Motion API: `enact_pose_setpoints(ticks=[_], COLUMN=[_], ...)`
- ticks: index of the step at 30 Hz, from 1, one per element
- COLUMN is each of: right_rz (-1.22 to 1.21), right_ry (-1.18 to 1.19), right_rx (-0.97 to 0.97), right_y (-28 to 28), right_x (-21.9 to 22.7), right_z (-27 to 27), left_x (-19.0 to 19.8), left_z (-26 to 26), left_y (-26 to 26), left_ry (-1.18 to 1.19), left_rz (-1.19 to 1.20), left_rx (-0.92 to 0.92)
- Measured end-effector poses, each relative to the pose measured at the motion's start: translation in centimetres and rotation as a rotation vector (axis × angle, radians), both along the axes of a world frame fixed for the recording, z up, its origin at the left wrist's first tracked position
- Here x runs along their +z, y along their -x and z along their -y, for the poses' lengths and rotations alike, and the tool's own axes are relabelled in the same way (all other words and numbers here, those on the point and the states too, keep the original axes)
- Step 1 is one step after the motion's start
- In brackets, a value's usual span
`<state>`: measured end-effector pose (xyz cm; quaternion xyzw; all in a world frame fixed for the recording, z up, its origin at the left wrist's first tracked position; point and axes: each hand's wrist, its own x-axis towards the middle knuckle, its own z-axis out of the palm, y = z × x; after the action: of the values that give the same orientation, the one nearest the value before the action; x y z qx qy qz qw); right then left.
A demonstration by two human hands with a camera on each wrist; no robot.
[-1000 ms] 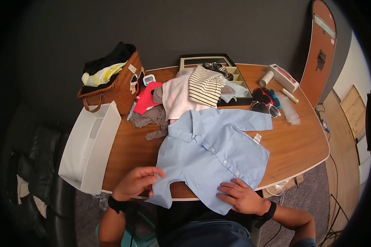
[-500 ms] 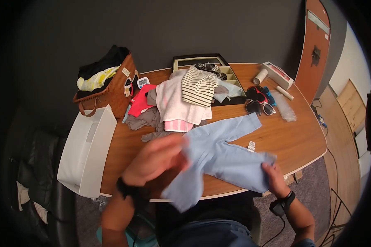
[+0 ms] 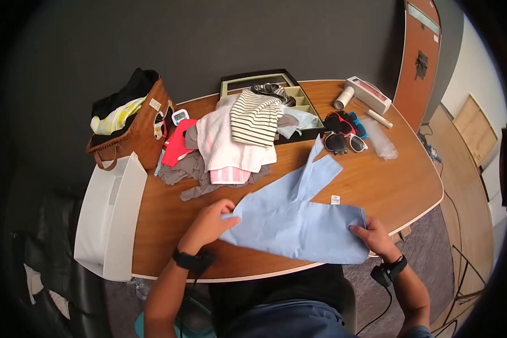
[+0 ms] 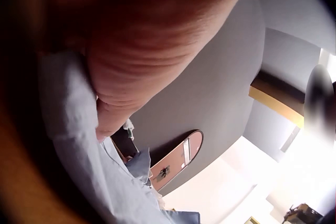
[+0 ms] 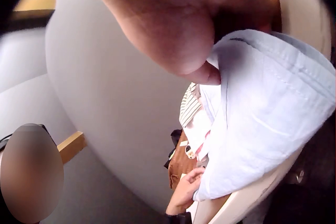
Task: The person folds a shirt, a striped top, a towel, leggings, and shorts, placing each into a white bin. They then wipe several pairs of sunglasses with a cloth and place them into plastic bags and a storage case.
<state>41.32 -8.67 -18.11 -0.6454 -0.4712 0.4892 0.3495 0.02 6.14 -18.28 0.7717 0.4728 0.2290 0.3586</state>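
A light blue short-sleeved shirt is doubled over near the table's front edge, its sleeves pointing up and to the right. My left hand pinches the shirt's left end between thumb and fingers. At the other end, my right hand grips the hem corner, thumb on top. The cloth stretches between both hands, and a white label pokes out along its upper edge. In the right wrist view, layered shirt fabric hangs from under the thumb.
Behind the shirt lie a striped cloth, a white towel and grey clothing. A white box and a brown basket of clothes stand left. Sunglasses and a plastic sleeve lie right.
The shirt went from spread out to doubled over. My right hand moved from lying on it to gripping the hem at right; my left hand moved up and now pinches its left end.
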Motion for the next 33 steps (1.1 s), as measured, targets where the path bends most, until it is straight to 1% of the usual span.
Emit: enact_pose_setpoints(ticks=[1, 3, 4, 6, 7, 9, 10, 11, 13, 14, 16, 18, 19, 21, 22, 23, 25, 26, 28, 29, 31, 33], right_rz=[0.002, 0.092, 0.093, 0.483, 0.491, 0.843, 0.821, 0.827, 0.765, 0.763, 0.759, 0.870, 0.868, 0.920, 0.804, 0.805, 0.652, 0.654, 0.391, 0.393, 0.184, 0.162], right_ry=[0.000, 0.005, 0.009, -0.076, -0.072, -0.028, -0.070, -0.071, -0.086, -0.125, -0.168, -0.268, -0.271, -0.148, -0.126, -0.128, -0.014, -0.015, -0.029, -0.026, -0.186, -0.196], right_rx=[-0.001, 0.029, 0.030, 0.315, 0.313, 0.429, 0.365, 0.361, 0.283, 0.288, 0.294, 0.199, 0.203, 0.217, 0.243, 0.253, 0.358, 0.364, 0.269, 0.276, 0.209, 0.194], right_y=[-0.1, 0.0, 0.1, -0.1, -0.2, 0.2, 0.4, 0.7, 1.2, 1.5, 1.6, 1.6, 1.7, 2.0, 2.2, 2.3, 2.4, 2.4, 2.7, 2.8, 3.1, 3.8], right_x=[0.2, 0.9, 1.6, 3.7, 4.7, 6.7, 7.1, 7.2, 6.8, 6.5, 4.9, 2.6, 2.1, 1.4, 1.3, 1.3, 1.5, 1.6, 3.2, 4.0, 6.0, 7.3], right_z=[-0.2, -0.5, -0.7, -1.7, -2.4, -3.9, -4.7, -5.9, -9.0, -10.6, -14.0, -17.4, -18.7, -20.8, -21.2, -21.5, -22.0, -21.9, -21.0, -20.5, -19.3, -18.0], left_x=[0.1, 0.9, 0.8, 1.1, 1.1, 1.1, 1.3, 1.5, 1.6, 1.6, 1.3, 0.6, 0.5, 0.2, 0.3, 0.5, 0.6, 0.5, 0.2, 0.0, -0.2, -0.1], left_z=[0.8, 2.7, 3.6, 4.7, 4.9, 5.3, 5.4, 5.5, 5.7, 5.7, 5.9, 6.0, 6.0, 6.3, 6.5, 6.6, 6.6, 6.6, 6.5, 6.5, 6.7, 6.8], left_y=[0.7, 1.7, 2.0, 2.2, 2.1, 2.0, 1.9, 1.8, 1.8, 1.9, 2.1, 2.6, 2.7, 2.7, 2.6, 2.5, 2.6, 2.7, 2.9, 3.1, 3.2, 2.8], left_ry=[0.026, 0.146, 0.146, 0.124, 0.126, 0.022, 0.019, 0.037, 0.053, 0.047, 0.038, 0.062, 0.060, 0.034, 0.036, 0.031, 0.025, 0.042, 0.060, 0.042, 0.031, 0.003], left_rz=[-0.022, -0.034, -0.020, -0.027, -0.019, -0.073, -0.066, -0.060, -0.053, -0.034, -0.016, 0.033, 0.032, 0.014, 0.016, 0.024, 0.035, 0.036, 0.039, 0.048, 0.056, 0.102], left_rx=[-0.009, -0.004, -0.006, -0.013, -0.016, -0.013, -0.016, -0.001, 0.009, 0.012, 0.017, 0.013, 0.018, 0.012, 0.021, 0.023, 0.031, 0.021, 0.014, -0.011, -0.028, -0.006])
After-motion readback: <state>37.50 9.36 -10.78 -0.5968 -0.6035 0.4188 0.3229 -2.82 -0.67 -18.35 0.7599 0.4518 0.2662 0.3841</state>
